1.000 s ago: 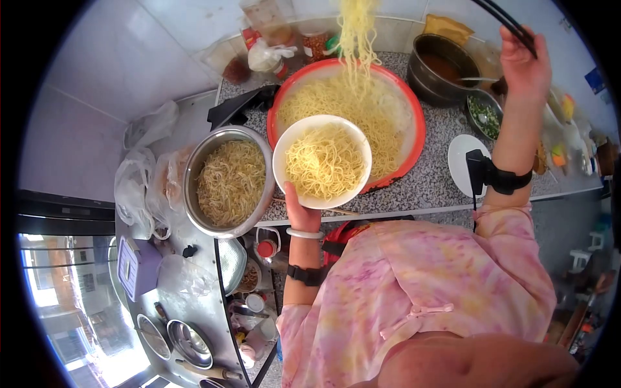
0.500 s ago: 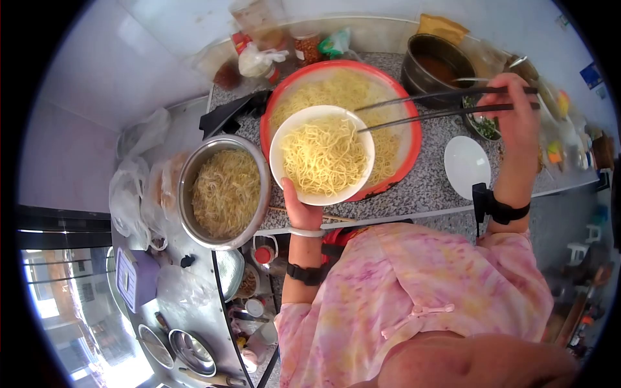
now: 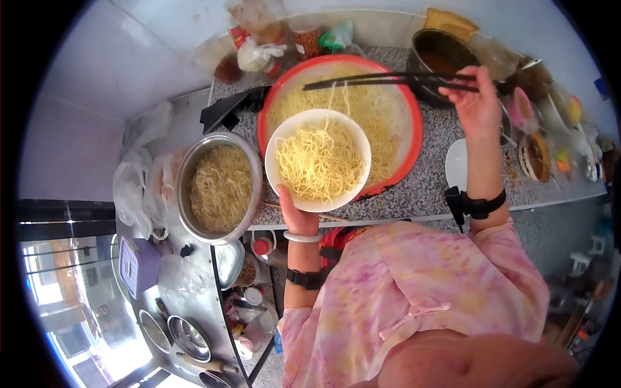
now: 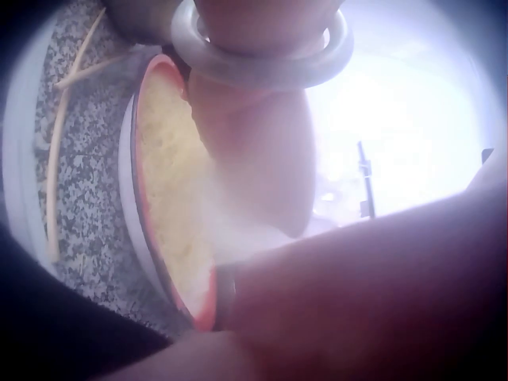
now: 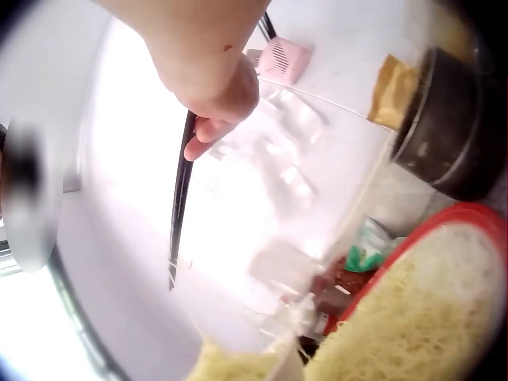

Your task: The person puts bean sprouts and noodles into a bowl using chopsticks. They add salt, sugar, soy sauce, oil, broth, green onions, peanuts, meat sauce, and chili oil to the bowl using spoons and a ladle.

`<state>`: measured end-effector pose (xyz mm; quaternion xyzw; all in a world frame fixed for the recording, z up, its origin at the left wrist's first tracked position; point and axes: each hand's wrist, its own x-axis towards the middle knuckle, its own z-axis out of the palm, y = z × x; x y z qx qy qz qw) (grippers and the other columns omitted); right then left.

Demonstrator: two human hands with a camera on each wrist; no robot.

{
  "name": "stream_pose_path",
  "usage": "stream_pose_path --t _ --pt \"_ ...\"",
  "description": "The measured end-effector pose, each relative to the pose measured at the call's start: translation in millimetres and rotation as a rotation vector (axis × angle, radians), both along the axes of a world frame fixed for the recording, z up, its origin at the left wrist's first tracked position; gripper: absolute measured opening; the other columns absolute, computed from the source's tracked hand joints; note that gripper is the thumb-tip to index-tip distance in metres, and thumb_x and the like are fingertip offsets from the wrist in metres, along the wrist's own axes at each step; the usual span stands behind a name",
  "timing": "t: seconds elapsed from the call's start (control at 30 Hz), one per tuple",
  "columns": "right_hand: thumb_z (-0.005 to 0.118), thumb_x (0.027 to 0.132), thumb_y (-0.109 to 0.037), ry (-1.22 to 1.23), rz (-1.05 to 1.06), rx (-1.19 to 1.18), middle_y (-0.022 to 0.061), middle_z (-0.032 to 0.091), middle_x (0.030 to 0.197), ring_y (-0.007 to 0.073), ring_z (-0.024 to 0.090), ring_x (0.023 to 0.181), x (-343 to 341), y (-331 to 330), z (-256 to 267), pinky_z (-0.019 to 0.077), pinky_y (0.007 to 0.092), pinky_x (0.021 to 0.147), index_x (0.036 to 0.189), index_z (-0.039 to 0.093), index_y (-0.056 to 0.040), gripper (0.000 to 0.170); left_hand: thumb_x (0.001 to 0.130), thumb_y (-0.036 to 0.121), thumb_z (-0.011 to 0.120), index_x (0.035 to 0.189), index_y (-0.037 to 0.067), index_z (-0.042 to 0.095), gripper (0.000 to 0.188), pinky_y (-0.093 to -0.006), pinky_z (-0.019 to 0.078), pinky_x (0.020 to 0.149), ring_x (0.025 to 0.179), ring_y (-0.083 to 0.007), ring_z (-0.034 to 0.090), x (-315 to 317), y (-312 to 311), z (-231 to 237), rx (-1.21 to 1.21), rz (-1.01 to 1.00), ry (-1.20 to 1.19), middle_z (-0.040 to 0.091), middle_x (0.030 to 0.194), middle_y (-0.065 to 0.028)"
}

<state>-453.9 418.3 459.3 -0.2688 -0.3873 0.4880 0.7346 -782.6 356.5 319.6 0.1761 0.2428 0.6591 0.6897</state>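
My left hand (image 3: 301,216) grips the near rim of a white bowl (image 3: 274,169) heaped with noodles (image 3: 320,161). That bowl is held over the near part of a red-rimmed tray (image 3: 414,110) spread with more noodles. Long black chopsticks (image 3: 388,79) are pinched in my right hand (image 3: 477,107), and they reach left above the tray. A few strands hang from their tips down toward the bowl. The right wrist view shows the chopsticks (image 5: 182,206) in my right hand (image 5: 214,95), pointing down. In the left wrist view my left hand (image 4: 258,151) is blurred and its fingers are hidden.
Left of the bowl stands a steel basin (image 3: 187,213) of sprouts. A dark pot (image 3: 420,81) is at the back right, with a white plate (image 3: 456,165) nearer the front. Bags and jars line the back wall. A purple box (image 3: 139,265) sits at far left.
My right hand rises out of the frame's top area, comes down to the bowl, then shifts left and slightly up, with strands on the chopsticks. The bowl stays in my left hand, moved slightly left.
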Motion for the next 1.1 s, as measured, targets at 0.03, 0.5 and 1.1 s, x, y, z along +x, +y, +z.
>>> stream_pose_path --t 0.03,0.5,1.1 --pt "0.043 0.092 -0.029 0.004 0.007 -0.007 0.0163 0.063 0.075 0.0271 0.065 0.065 -4 -2 14 0.0527 0.0275 0.055 0.087 0.057 0.0010 0.033 0.089 0.040 0.044 0.135 0.005 0.027 0.060 -0.0409 0.0354 0.098 0.119 -0.0274 0.041 4 0 -1 -0.016 0.007 0.022 0.038 0.133 -0.0119" --pt "0.044 0.092 -0.024 -0.554 -0.366 0.071 0.0138 0.061 0.071 0.0240 0.062 0.057 51 -127 76 0.0524 0.0274 0.047 0.079 0.055 0.0024 0.032 0.088 0.049 0.041 0.136 0.005 0.024 0.067 -0.0425 0.0344 0.099 0.119 -0.0296 0.041 41 12 -7 -0.076 -0.352 0.069 0.037 0.134 -0.0133" --pt "0.063 0.075 -0.033 -0.234 -0.277 -1.095 0.0076 0.056 0.062 0.0097 0.040 0.038 184 -204 -223 0.0269 0.0247 0.032 0.092 0.059 0.0020 0.038 0.087 0.046 0.045 0.136 0.005 0.023 0.067 -0.0446 0.0346 0.099 0.120 -0.0315 0.040 159 -34 -33 -0.163 -0.460 0.209 0.036 0.135 -0.0152"
